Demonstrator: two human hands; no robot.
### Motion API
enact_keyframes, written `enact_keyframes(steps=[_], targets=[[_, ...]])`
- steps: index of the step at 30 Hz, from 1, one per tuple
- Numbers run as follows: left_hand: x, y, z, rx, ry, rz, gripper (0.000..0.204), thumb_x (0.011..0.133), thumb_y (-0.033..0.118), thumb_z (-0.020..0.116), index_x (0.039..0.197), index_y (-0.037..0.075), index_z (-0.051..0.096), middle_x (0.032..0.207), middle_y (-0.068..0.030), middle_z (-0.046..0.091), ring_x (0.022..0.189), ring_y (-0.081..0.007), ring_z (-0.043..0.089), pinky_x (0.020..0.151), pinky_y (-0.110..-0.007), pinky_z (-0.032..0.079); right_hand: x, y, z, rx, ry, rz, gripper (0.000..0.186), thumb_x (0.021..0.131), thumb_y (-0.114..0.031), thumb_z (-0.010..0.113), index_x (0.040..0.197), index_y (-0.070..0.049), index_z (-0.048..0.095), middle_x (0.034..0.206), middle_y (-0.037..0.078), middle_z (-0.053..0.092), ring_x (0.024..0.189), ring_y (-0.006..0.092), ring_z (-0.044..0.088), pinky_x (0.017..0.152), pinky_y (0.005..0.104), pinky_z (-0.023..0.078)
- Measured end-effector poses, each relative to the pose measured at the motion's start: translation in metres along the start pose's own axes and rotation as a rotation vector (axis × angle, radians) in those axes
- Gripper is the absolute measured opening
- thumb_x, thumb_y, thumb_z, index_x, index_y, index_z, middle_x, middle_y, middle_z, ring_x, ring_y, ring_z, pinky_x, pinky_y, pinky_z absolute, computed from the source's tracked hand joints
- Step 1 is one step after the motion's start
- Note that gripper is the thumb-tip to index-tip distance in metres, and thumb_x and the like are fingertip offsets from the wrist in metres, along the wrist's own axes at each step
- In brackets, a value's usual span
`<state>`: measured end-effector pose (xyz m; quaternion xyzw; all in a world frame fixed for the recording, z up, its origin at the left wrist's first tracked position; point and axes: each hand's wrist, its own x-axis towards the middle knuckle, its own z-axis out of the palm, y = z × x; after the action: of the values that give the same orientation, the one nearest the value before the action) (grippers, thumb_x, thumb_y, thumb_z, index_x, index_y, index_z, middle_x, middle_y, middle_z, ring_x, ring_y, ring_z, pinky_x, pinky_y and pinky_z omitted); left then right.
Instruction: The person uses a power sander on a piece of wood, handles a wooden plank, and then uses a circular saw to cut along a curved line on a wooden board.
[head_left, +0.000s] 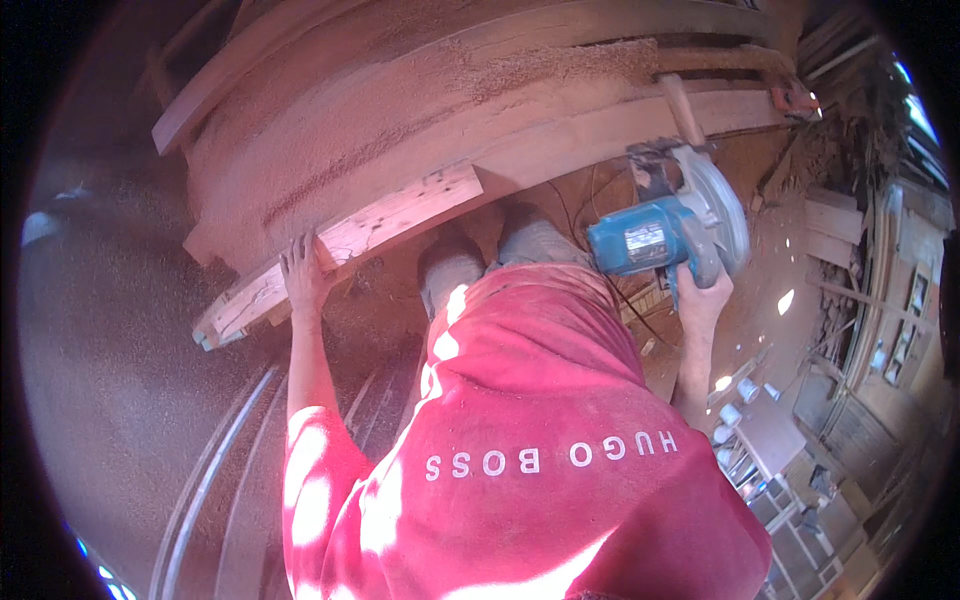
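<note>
A pale wooden beam (385, 215) lies slantwise along the near edge of the sawdust-covered workbench. My left hand (306, 268) grips it toward its left end, fingers laid over the upper face. On the right, my right hand (703, 292) is closed round the rear handle of a blue circular saw (640, 238). The saw's rounded grey guard (718, 200) points away to the right. It is held beyond the beam's right end, apart from it, beside the bench's near edge. Whether the blade turns cannot be made out.
Long planks (580, 130) and heaped sawdust (560, 72) cover the bench, with a small orange-red tool (795, 101) at its far right. Cords trail below the saw. Wood scraps (833, 228) are stacked at right; a small table (768, 437) stands at lower right. Metal rails (215, 470) run at lower left.
</note>
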<state>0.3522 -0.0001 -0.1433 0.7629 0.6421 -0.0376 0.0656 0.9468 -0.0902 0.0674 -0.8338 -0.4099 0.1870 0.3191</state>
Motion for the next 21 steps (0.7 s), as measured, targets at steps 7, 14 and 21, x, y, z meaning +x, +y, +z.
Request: enact_keyframes(steps=[7,14,21], targets=[[-0.029,0.15,0.019,-0.757,0.29,-0.546,0.068,0.081,0.017,0.073,0.141,-0.001,0.047,0.131,-0.0229,0.051,0.12,-0.0358,0.051,0.105,-0.046,0.041,0.064,-0.035,0.068,-0.019,-0.52,-0.353,0.039,0.074,-0.013,0.074,0.11,0.0,0.07,0.093,0.018,0.073,0.086,0.0273,0.072,0.081,0.0391,0.055],[0.018,0.283,0.018,-1.69,0.132,-1.114,0.043,0.099,0.032,0.06,0.128,0.001,0.055,0.096,-0.0131,0.068,0.081,-0.0175,0.064,0.075,-0.034,0.053,0.116,-0.048,0.107,0.022,-0.999,-0.584,0.039,0.071,-0.018,0.077,0.108,-0.005,0.071,0.094,0.022,0.071,0.089,0.0388,0.07,0.078,0.0433,0.056],[0.066,0.341,0.016,-1.97,-0.037,-1.377,0.07,0.094,0.06,0.059,0.135,0.004,0.049,0.086,-0.0088,0.067,0.073,-0.019,0.064,0.067,-0.033,0.053,0.147,-0.041,0.114,-0.016,-1.174,-0.695,0.04,0.07,-0.019,0.078,0.107,-0.006,0.071,0.091,0.02,0.072,0.085,0.0395,0.07,0.075,0.0459,0.056]])
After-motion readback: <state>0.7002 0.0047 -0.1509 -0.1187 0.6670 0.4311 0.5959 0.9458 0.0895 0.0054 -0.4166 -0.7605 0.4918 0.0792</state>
